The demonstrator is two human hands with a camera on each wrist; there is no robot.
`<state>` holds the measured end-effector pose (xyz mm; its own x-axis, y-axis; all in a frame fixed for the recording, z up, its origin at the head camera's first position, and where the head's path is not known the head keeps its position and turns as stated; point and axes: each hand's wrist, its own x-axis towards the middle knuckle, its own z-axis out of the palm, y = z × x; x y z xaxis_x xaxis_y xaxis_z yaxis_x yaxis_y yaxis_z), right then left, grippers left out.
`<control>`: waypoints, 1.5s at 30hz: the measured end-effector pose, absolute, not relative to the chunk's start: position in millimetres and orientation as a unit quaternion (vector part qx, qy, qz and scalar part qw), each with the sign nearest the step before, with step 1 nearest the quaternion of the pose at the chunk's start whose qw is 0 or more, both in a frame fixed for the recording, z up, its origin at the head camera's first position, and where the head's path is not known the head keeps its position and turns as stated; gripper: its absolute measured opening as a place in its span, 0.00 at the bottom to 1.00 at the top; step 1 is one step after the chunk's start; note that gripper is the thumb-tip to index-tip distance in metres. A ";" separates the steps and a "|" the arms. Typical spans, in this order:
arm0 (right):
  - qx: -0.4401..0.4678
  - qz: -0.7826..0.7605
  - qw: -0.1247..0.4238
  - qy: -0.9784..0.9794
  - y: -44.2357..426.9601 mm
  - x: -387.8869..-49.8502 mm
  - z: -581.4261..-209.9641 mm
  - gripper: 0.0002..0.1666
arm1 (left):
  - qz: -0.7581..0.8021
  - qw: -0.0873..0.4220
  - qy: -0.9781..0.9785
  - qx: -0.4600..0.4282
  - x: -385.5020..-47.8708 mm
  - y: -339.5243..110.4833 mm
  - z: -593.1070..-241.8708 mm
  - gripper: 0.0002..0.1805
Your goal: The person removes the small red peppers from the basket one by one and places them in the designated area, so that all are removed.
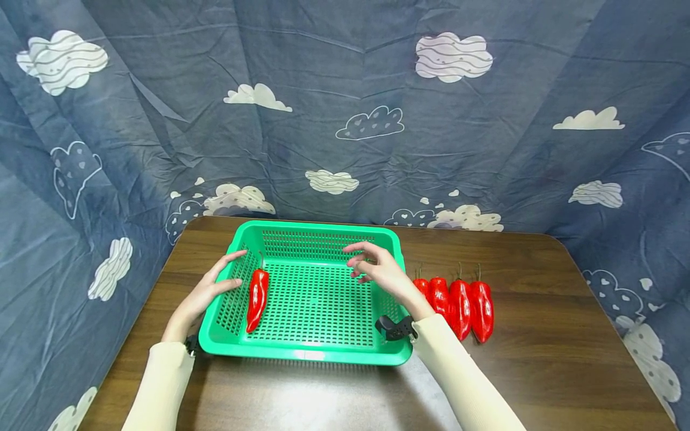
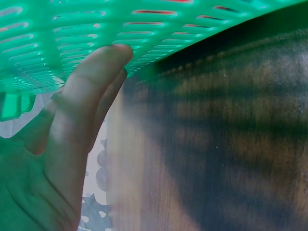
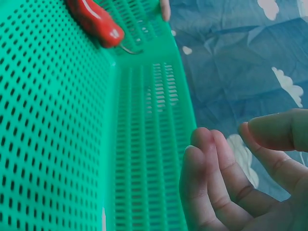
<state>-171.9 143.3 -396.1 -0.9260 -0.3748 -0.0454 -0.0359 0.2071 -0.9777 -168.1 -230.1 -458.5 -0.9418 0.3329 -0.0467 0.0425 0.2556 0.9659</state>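
Note:
A green plastic basket [image 1: 312, 353] with slotted walls stands on the table, holding one red pepper [image 1: 257, 299] near its left side. My left hand [image 1: 207, 287] is at the basket's left rim; its thumb and a finger reach over the edge, while in the left wrist view straight fingers [image 2: 91, 86] lie against the outer wall. Over the right part of the basket hovers my right hand [image 1: 383, 272], fingers loosely bent and nothing between them. Beside the basket on the right, several red peppers [image 1: 481, 311] lie in a row, partly hidden by the right forearm.
The brown wooden table [image 1: 550, 335] extends to the right of the peppers and in front of the basket. A blue cloth [image 1: 323, 72] with white clouds hangs behind and at both sides. Each wrist wears a small black camera [image 1: 396, 328].

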 end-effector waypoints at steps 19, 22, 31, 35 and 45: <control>-0.144 -0.604 0.175 0.764 90.5 -180.3 -412.1 0.19 | 0.600 0.120 0.782 0.123 -166.9 -229.9 -457.1 0.34; -0.148 -0.604 0.173 0.763 85.4 -182.0 -415.3 0.18 | 0.604 0.121 0.778 0.122 -166.7 -229.6 -457.2 0.34; -0.150 -0.597 0.189 0.765 71.7 -185.0 -422.1 0.19 | 0.609 0.123 0.774 0.120 -166.6 -230.4 -458.2 0.33; -0.159 -0.587 0.203 0.767 64.3 -186.7 -424.0 0.21 | 0.605 0.125 0.777 0.119 -166.6 -230.9 -458.5 0.33; -0.198 -0.547 0.243 0.776 45.1 -187.7 -426.0 0.27 | 0.600 0.125 0.781 0.119 -167.6 -230.7 -458.9 0.33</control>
